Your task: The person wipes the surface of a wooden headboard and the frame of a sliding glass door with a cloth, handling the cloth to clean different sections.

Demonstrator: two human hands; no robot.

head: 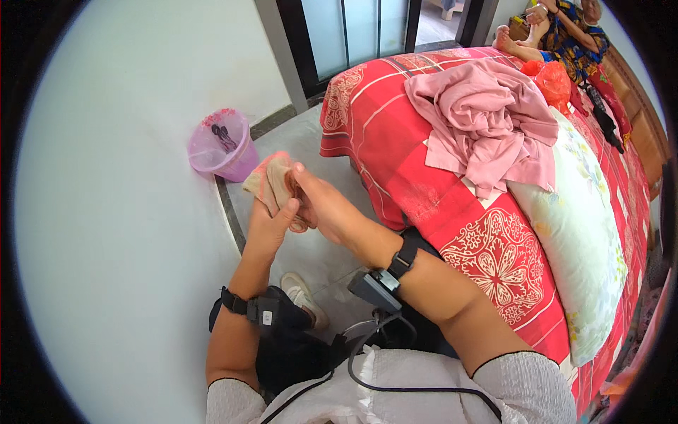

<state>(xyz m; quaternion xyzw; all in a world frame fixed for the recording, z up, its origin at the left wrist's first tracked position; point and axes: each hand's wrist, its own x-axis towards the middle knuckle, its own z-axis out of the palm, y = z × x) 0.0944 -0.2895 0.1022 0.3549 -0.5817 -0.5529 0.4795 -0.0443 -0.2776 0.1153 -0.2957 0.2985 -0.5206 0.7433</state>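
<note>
A beige cloth with a pink edge (266,180) is bunched between my two hands, held out in front of me above the grey floor. My left hand (271,221) grips it from below, thumb pointing up along its near side. On the other side, my right hand (322,204) presses against the folds with its thumb raised. Something brown shows between the cloth and my right fingers; what it is I cannot tell. Some fingers of both hands are hidden behind the cloth and palms.
Beyond my hands stands a purple plastic wastebasket (233,163) by the white wall (132,159). To my right is a bed with a red patterned cover (392,143), bearing a pink garment or cloth (476,116), a floral pillow (577,233) and a red plastic bag (553,85). A person (574,37) sits at its far end.
</note>
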